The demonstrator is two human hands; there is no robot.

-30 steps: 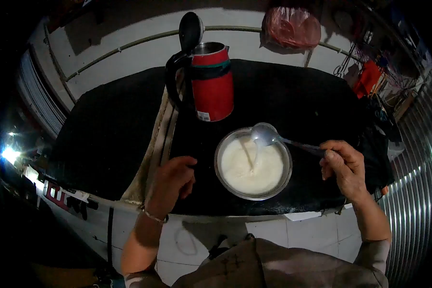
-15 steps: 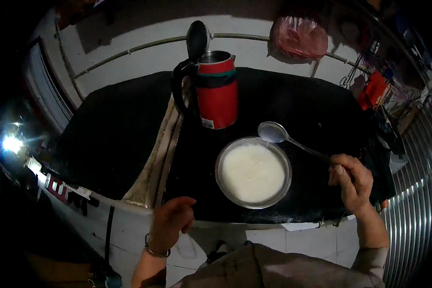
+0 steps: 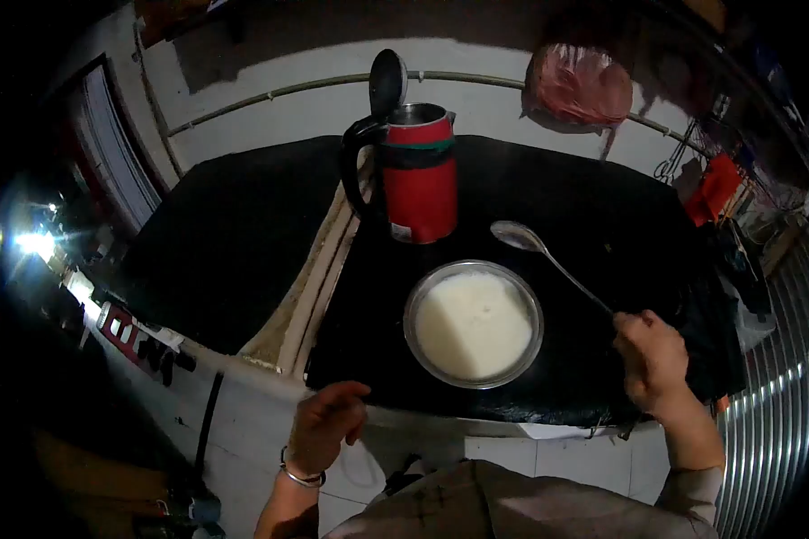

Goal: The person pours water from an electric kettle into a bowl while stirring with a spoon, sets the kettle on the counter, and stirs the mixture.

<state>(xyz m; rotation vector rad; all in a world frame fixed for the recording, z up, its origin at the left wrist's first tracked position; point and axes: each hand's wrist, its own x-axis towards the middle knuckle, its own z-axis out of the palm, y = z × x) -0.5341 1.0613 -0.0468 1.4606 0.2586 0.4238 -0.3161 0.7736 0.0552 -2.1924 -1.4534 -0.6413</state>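
A round metal bowl (image 3: pixel 410 334) full of creamy white liquid stands on the black tabletop (image 3: pixel 566 377). My right hand (image 3: pixel 653 361) is closed round the handle end of a long metal spoon (image 3: pixel 571 276), whose head is beyond the bowl's far right rim, apart from the liquid. Near the table's front edge, left of the bowl, my left hand (image 3: pixel 329 422) has its fingers loosely curled; whether they press together is unclear, and nothing shows in them. Behind the bowl stands a red kettle (image 3: pixel 420 198) with its black lid raised.
A wooden strip (image 3: pixel 319 296) runs between two black table sections. On the wall hang a pinkish plastic bag (image 3: pixel 582 85) and a pipe (image 3: pixel 333 83). Corrugated metal (image 3: pixel 777 422) is at the right, with cables and an orange-red item (image 3: pixel 715 189). A bright lamp (image 3: pixel 36 242) shines at the left.
The spoon has moved from over the bowl to beyond its far right rim, and the stream falling from it is gone. My left hand is lower in view. The camera view has shifted.
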